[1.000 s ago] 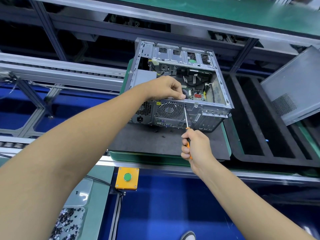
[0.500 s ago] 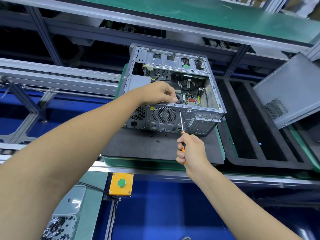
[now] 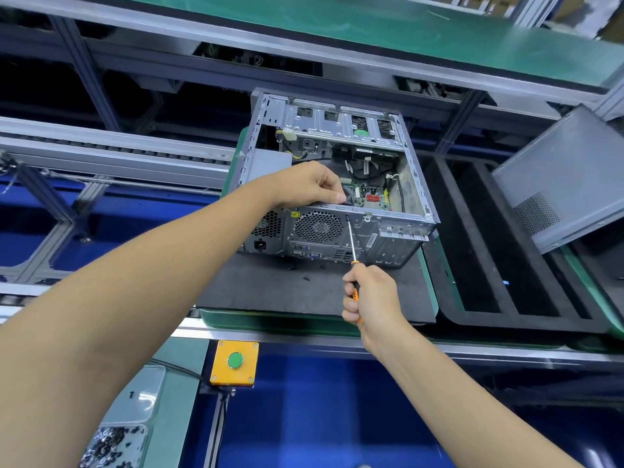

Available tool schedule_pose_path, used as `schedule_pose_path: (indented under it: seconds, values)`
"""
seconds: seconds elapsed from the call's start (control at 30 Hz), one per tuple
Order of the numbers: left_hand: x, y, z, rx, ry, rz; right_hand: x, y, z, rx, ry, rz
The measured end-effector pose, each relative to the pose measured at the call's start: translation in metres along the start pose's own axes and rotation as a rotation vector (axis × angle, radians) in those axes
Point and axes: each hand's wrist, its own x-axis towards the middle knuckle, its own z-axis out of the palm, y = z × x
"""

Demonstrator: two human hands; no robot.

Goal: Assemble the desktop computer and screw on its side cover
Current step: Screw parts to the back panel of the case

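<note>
The computer case (image 3: 337,184) lies on its side on the dark mat (image 3: 270,288) of the worktop, open side up, its rear panel facing me. My right hand (image 3: 371,298) is wrapped round the orange handle of the screwdriver (image 3: 351,241), whose tip sits at the top edge of the rear panel, just right of the fan grille (image 3: 317,227). My left hand (image 3: 307,187) reaches over that same edge, fingers (image 3: 332,196) curled down and pinching a dark part inside the case, right behind the tip.

I judge I am partway through: boards and cables are in, a part is being fastened to the rear wall, and the side cover (image 3: 567,177), leaning well to the right of the case, is not yet fitted or screwed.

I cannot see the screw itself, nor exactly what my left fingers hold. Below and left of the case, a tray of small screws (image 3: 111,447) is cut off by the frame's edge.
</note>
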Motion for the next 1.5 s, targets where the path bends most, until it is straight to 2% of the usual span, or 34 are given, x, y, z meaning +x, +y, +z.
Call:
schedule_pose_path:
  seconds: [0.47, 0.9, 1.27, 1.5]
  values:
    - [-0.004, 0.007, 0.002, -0.015, -0.006, -0.035, -0.001, 0.0, 0.001, 0.026, -0.006, 0.01]
    - [-0.011, 0.013, 0.009, 0.259, 0.103, 0.036, -0.002, 0.001, 0.005, 0.028, -0.019, 0.026]
    - [-0.012, 0.011, 0.011, 0.318, 0.131, 0.054, -0.002, 0.0, 0.003, 0.008, -0.019, 0.01]
    - [-0.011, 0.01, 0.01, 0.277, 0.114, 0.065, -0.003, -0.003, 0.003, 0.034, -0.02, 0.038]
